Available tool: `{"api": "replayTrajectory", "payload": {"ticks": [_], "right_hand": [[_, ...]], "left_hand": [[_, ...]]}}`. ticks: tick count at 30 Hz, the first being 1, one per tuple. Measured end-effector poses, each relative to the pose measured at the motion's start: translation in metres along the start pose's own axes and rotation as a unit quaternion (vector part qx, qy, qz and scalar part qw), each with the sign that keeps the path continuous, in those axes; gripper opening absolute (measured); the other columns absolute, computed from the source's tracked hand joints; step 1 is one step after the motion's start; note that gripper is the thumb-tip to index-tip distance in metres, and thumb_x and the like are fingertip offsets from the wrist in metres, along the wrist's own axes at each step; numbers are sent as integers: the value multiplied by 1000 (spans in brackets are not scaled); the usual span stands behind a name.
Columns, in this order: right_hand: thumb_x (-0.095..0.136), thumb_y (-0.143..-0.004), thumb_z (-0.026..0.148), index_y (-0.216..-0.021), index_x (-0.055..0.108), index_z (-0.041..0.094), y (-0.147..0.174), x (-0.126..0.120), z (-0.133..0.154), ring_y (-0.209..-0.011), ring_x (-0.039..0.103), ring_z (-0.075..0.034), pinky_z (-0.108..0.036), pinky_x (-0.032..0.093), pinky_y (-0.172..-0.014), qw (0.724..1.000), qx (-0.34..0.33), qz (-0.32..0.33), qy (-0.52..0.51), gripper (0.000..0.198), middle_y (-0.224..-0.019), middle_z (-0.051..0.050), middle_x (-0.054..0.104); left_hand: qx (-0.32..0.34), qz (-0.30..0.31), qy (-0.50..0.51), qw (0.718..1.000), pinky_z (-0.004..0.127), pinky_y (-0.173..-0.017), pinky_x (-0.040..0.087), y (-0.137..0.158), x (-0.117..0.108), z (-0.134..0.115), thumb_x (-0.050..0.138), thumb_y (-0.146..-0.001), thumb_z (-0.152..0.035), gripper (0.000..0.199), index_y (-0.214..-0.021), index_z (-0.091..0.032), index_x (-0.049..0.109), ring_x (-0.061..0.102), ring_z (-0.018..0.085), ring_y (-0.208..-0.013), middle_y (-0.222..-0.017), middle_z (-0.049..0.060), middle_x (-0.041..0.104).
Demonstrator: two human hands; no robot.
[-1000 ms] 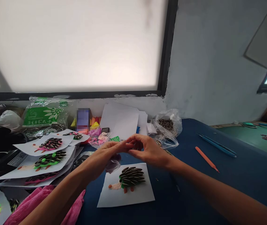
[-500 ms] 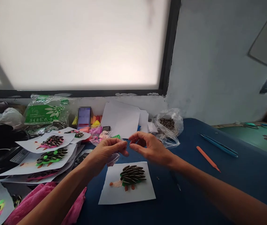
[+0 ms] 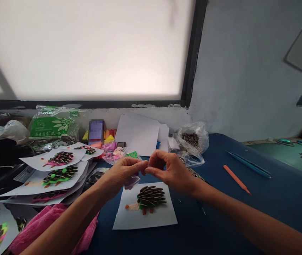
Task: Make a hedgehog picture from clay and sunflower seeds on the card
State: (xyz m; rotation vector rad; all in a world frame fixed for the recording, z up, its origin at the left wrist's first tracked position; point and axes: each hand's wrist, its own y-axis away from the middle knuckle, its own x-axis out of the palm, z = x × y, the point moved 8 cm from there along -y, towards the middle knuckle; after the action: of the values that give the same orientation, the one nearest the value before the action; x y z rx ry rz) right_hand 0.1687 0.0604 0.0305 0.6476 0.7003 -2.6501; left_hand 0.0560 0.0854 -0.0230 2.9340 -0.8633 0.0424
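Observation:
My left hand (image 3: 128, 171) is closed, thumb against fingers, with a small clear plastic wrapper (image 3: 132, 182) hanging below its fingers. Thumb and fingers of my right hand (image 3: 167, 169) curl into a pinch that meets my left fingertips. Whatever may lie between the fingertips is too small to make out. Just below both hands, a white sheet (image 3: 164, 221) lies on the blue table. On it is a hedgehog picture (image 3: 151, 197) with a back of striped sunflower seeds, green clay under them, a pale snout and brown feet.
Several finished seed hedgehog cards (image 3: 61, 179) are stacked at the left, near pink crepe paper (image 3: 38, 225). Behind stand a green seed bag (image 3: 52, 124), blank white sheets (image 3: 137, 134) and an open bag of seeds (image 3: 190, 138). An orange tool (image 3: 237, 180) and blue tweezers (image 3: 249, 164) lie right.
My right hand's fingertips have closed in to meet those of my left, where a small gap showed before. The view has shifted slightly.

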Motion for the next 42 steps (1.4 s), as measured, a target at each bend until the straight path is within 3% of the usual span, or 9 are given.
{"api": "replayTrajectory", "payload": {"ticks": [9, 17, 26, 42], "right_hand": [[64, -88, 19, -86, 74, 19, 1, 1, 8, -68, 53, -12, -26, 45, -63, 993, -60, 1, 97, 10, -81, -3, 62], [67, -84, 13, -84, 73, 18, 6, 25, -4, -74, 59, -14, -26, 45, -68, 972, -13, 130, 194, 7, -85, -3, 66], [69, -82, 11, -85, 75, 18, 9, 36, -10, -76, 60, -14, -25, 44, -68, 962, -2, 168, 214, 9, -87, -3, 68], [67, -85, 14, -85, 75, 17, 10, 40, -14, -73, 60, -14, -24, 43, -65, 957, -12, 160, 242, 9, -87, -4, 68]], "left_hand": [[-16, 22, -56, 998, 21, -39, 18, 4, -7, 0, 72, -76, -54, 39, -72, -15, 69, 24, 5, -39, -48, -9, 36], [-71, -5, -122, 990, 19, -38, 22, 5, -25, 9, 72, -73, -51, 44, -101, -16, 69, 36, 4, -43, -78, 0, 65], [-80, 13, -137, 987, 19, -38, 22, 4, -22, 17, 70, -75, -47, 40, -101, -16, 70, 36, 5, -45, -78, 0, 67], [-90, 16, -163, 982, 22, -44, 23, 5, -20, 19, 67, -79, -48, 40, -104, -18, 70, 34, 6, -47, -79, 0, 67]]}}
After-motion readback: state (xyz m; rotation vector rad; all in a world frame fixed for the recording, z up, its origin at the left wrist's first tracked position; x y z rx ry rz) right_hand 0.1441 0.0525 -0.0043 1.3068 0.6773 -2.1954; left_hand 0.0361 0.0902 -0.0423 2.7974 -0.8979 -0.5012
